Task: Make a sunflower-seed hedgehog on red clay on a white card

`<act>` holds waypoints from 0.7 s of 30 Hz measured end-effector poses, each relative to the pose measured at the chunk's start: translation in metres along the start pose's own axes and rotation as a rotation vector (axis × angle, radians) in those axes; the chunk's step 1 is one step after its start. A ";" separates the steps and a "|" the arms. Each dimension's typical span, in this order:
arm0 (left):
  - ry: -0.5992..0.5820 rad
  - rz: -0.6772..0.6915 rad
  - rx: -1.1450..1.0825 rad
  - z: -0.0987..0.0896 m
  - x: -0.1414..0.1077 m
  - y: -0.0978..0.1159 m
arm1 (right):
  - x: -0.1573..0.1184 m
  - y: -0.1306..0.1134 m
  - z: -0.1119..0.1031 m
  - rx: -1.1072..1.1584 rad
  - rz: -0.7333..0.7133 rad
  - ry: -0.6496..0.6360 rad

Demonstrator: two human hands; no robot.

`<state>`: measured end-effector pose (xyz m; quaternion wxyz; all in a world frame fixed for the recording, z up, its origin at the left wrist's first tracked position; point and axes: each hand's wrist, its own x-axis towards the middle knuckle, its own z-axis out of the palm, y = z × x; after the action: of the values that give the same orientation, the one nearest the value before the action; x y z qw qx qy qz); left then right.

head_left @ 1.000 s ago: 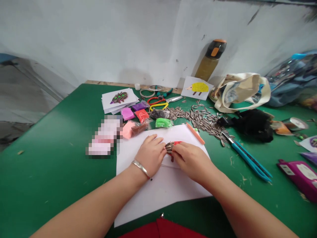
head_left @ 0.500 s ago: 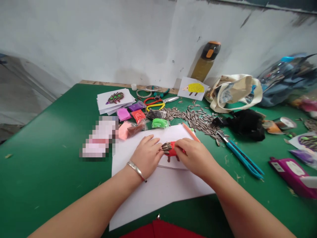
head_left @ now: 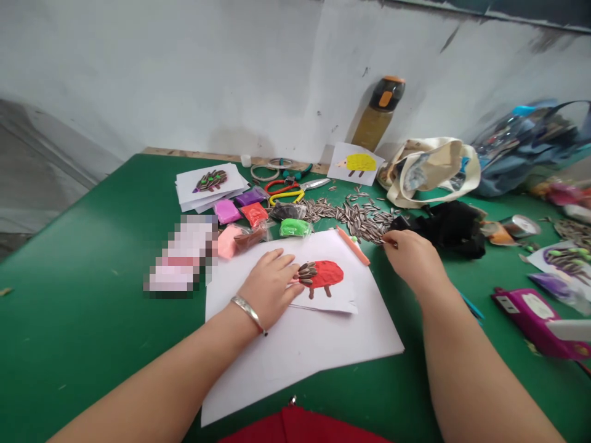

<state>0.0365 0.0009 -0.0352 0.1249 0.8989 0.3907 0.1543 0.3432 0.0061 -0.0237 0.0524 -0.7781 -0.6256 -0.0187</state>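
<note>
My left hand (head_left: 270,286) lies with spread fingers on a small white card (head_left: 341,301), at the left end of a red clay animal shape (head_left: 330,274) with brown legs. Striped sunflower seeds (head_left: 307,272) overlap on the shape's left part, beside my fingertips. The card rests on larger white paper (head_left: 277,369). My right hand (head_left: 413,255) is at the right front edge of a loose heap of sunflower seeds (head_left: 364,218). Its thumb and fingers are pinched together on what looks like a seed, mostly hidden by the fingers.
Packets of coloured clay (head_left: 295,228), scissors (head_left: 289,195) and finished cards (head_left: 212,184) lie behind the paper. An orange stick (head_left: 353,246) is at its upper right. A bottle (head_left: 378,114), cloth bag (head_left: 431,175), black item (head_left: 455,231) and magenta device (head_left: 530,323) stand farther right.
My right hand has moved from the red shape rightward and away to the seed heap, uncovering the shape's right part. My left hand stays on the card. The view has shifted slightly.
</note>
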 end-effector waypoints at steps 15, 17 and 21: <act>-0.008 -0.002 0.014 -0.001 0.000 0.001 | -0.001 -0.001 0.002 -0.122 0.068 -0.108; -0.013 0.006 0.013 -0.002 0.001 0.001 | -0.001 -0.002 0.001 -0.116 0.058 -0.123; -0.017 -0.003 0.013 -0.002 0.000 0.002 | -0.001 -0.001 0.005 -0.085 0.004 -0.128</act>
<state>0.0372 -0.0006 -0.0322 0.1227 0.9003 0.3920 0.1442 0.3420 0.0053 -0.0285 -0.0210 -0.7804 -0.6249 0.0046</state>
